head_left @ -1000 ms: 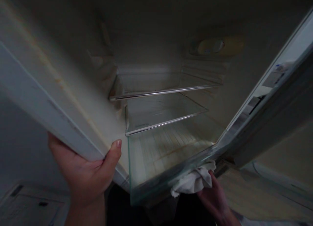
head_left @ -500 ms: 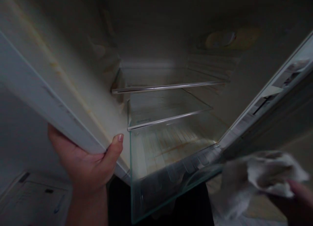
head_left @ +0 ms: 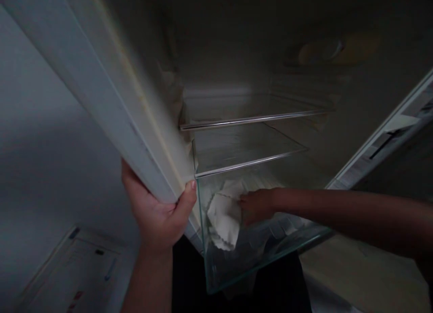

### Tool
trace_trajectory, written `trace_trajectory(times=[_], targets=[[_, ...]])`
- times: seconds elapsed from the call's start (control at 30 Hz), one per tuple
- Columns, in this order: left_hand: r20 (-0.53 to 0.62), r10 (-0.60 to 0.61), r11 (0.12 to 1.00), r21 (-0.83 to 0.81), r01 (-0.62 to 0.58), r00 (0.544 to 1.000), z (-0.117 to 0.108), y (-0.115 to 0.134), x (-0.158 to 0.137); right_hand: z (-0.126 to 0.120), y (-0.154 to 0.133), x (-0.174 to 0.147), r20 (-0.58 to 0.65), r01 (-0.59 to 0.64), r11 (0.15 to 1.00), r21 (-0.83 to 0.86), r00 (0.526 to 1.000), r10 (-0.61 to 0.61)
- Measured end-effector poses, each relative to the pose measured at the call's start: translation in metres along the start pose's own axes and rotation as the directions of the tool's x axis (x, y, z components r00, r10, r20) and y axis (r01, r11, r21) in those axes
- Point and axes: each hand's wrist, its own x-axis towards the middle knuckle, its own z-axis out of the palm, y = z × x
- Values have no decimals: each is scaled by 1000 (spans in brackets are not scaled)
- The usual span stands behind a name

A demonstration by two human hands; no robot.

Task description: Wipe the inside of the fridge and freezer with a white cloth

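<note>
My left hand (head_left: 158,218) wraps round the left side wall (head_left: 135,119) of a fridge, thumb on the inner face and fingers on the outside. With my right hand (head_left: 259,205) I hold a crumpled white cloth (head_left: 226,216) against a clear glass shelf (head_left: 237,270), near its left edge. That shelf juts out of the fridge at the front. The cloth hides part of the shelf, and my right fingertips are partly covered by it.
Two more glass shelves with metal front trims, an upper one (head_left: 250,120) and a middle one (head_left: 250,164), sit deeper inside. A yellowish fitting (head_left: 338,49) is on the right inner wall. A white box-like thing (head_left: 74,268) stands at lower left.
My right hand has swung in from the lower right, bringing the cloth onto the projecting glass shelf. My left hand keeps its grip on the wall; the view has shifted left.
</note>
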Motion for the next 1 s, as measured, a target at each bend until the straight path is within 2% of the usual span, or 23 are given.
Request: trace_trajectory(times=[0.1, 0.2, 0.33, 0.5, 0.63, 0.7, 0.8, 0.9, 0.93, 1.0], targets=[[-1, -33, 999, -15, 33, 999, 0, 7, 1, 10, 9, 22, 188, 75, 984, -162, 981, -44], [2, -48, 999, 3, 48, 999, 0, 10, 1, 15, 2, 48, 190, 56, 969, -241, 982, -9], [4, -56, 998, 22, 56, 998, -1, 9, 0, 46, -7, 75, 241, 140, 940, -310, 968, -65], [-19, -66, 998, 8, 66, 998, -1, 10, 0, 78, -7, 84, 192, 395, 833, -387, 918, -347], [-20, -74, 997, -3, 74, 997, -1, 10, 0, 75, 12, 88, 168, 539, 760, -362, 840, -516], [-14, -90, 996, 2, 90, 996, -2, 9, -1, 67, 30, 90, 195, 583, 718, -379, 809, -554], [-5, -3, 1000, 28, 3, 1000, -3, 3, -1, 46, 62, 85, 281, 590, 682, -431, 806, -520], [6, 136, 989, 52, -136, 991, -3, -3, 1, 15, 94, 60, 338, 544, 675, -499, 839, -427], [8, 153, 987, 50, -153, 988, -3, -5, 1, 3, 103, 49, 347, 489, 693, -529, 870, -350], [10, 141, 990, 24, -142, 990, -3, -8, 0, -23, 121, 24, 322, 287, 738, -610, 941, -101]])
